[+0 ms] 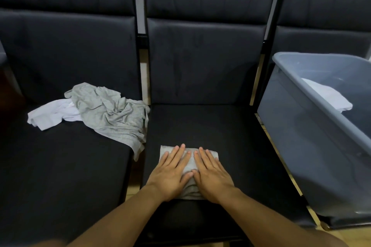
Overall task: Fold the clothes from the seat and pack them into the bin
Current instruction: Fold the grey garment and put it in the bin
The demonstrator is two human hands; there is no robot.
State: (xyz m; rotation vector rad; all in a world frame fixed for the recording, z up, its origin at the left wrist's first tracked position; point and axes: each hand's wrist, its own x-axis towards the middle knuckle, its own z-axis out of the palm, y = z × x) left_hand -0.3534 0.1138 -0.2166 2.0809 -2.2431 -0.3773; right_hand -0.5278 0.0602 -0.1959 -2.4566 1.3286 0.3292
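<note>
A small folded grey garment lies on the middle black seat. My left hand and my right hand press flat on it side by side, fingers straight. On the left seat lies a crumpled grey garment over a white one. The grey plastic bin stands on the right seat, with a folded white cloth inside.
Three black padded chairs stand in a row with narrow gaps between them, and their backrests rise behind the seats. A wooden floor shows under the front edges.
</note>
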